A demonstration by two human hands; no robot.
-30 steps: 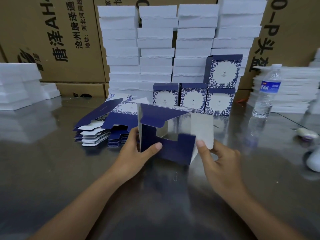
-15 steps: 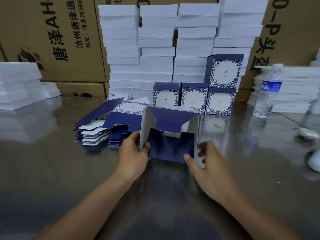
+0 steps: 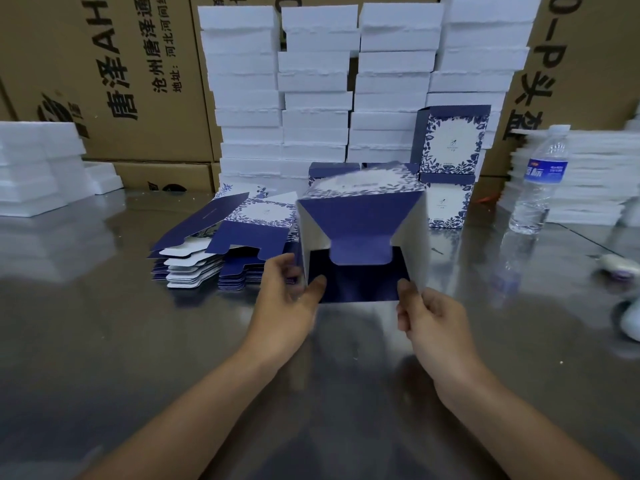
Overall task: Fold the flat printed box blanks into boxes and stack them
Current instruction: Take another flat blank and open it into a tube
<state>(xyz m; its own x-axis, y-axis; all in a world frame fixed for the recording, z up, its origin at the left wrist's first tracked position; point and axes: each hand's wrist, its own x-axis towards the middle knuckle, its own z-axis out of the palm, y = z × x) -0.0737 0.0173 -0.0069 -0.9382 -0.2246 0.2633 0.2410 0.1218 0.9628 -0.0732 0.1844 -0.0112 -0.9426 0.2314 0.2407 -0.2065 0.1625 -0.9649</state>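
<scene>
Steel table (image 3: 104, 341): is giving both forearms working room at 6 o'clock.
Foam stacks (image 3: 315, 98): are walling off 12 o'clock, limiting push-back space.
Finished boxes (image 3: 450, 143): are standing two high at 1 o'clock, forming the stack the task calls for.
Flat blanks (image 3: 214, 251): are fanning out at 10 o'clock, near enough for quick pickup.
Half-folded box (image 3: 360, 216): is being held at centre, open end facing the person, tuck flap (image 3: 360, 251) hanging, lower flap (image 3: 360, 287) jutting forward.
Left hand (image 3: 287, 306): is grasping the box's left wall; its blurred fingers are probably curling behind.
Right hand (image 3: 433, 327): is pinching the lower flap's right corner, readying it for closing.
</scene>
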